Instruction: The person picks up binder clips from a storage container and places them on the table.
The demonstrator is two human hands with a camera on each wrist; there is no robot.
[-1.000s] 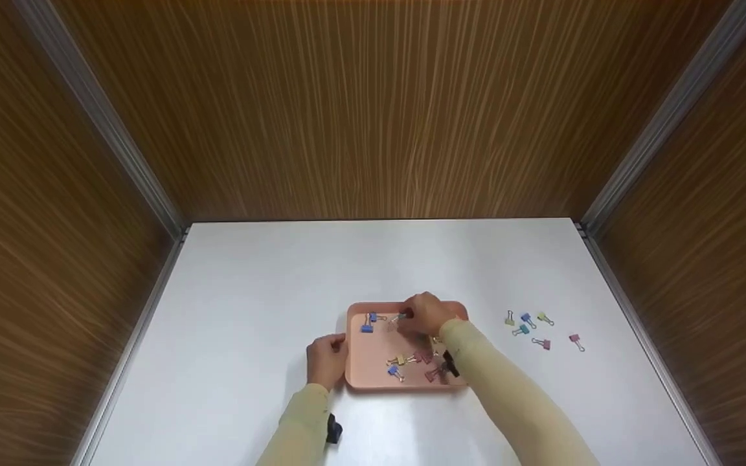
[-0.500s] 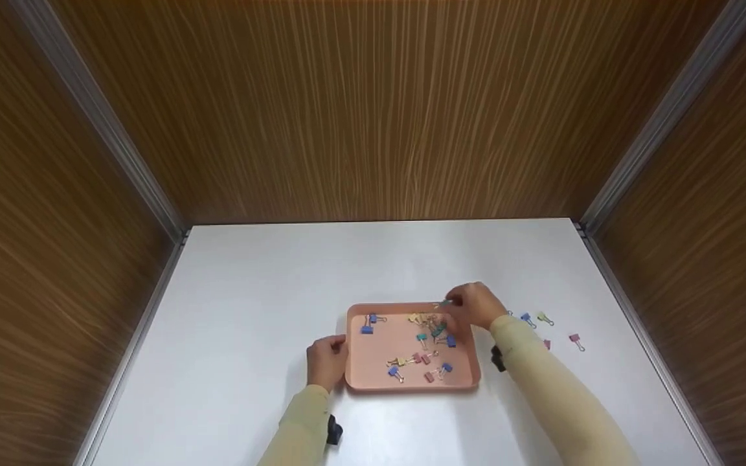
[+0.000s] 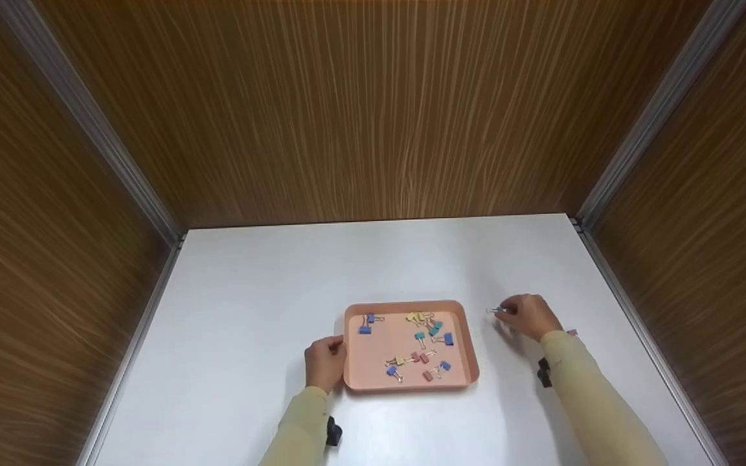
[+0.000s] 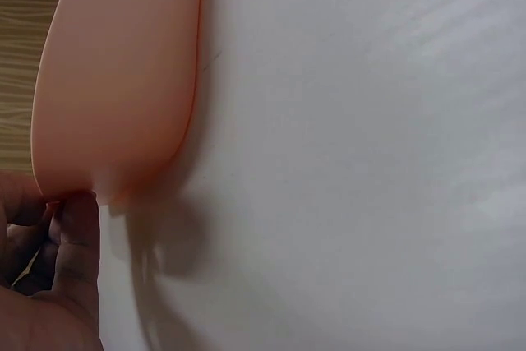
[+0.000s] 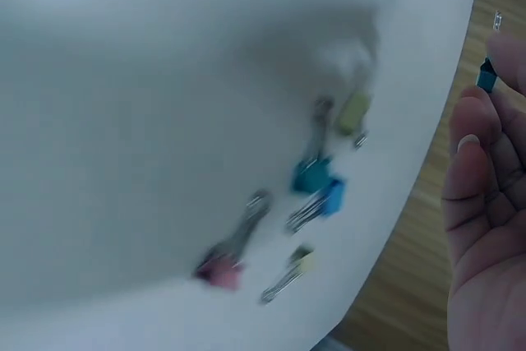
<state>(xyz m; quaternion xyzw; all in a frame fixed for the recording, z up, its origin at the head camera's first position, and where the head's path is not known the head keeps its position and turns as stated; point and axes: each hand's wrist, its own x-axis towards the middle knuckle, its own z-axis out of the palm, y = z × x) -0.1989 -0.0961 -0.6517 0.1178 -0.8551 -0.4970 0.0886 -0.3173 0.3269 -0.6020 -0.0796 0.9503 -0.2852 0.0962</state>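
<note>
My right hand (image 3: 531,317) pinches a teal binder clip (image 3: 497,309) above the table, to the right of the pink tray (image 3: 405,388). In the right wrist view the teal clip's wire handle points up from between the fingertips. Below lie loose binder clips: a teal one (image 5: 311,175), a blue one (image 5: 332,196), a pink one (image 5: 222,272) and two yellow ones, somewhat blurred. My left hand (image 3: 324,362) grips the tray's left edge, thumb and fingers at the rim in the left wrist view. Inside the tray lie several blue, teal, yellow and pink binder clips.
The white table (image 3: 269,278) has brown wood-grain panels (image 3: 373,110) at its back and sides. Another pink binder clip (image 3: 572,332) shows partly beyond my right hand. In the head view, that hand and forearm cover the other loose clips.
My right hand has moved right from over the tray to the table beside it, carrying the teal binder clip. My left hand and the tray have stayed nearly in place.
</note>
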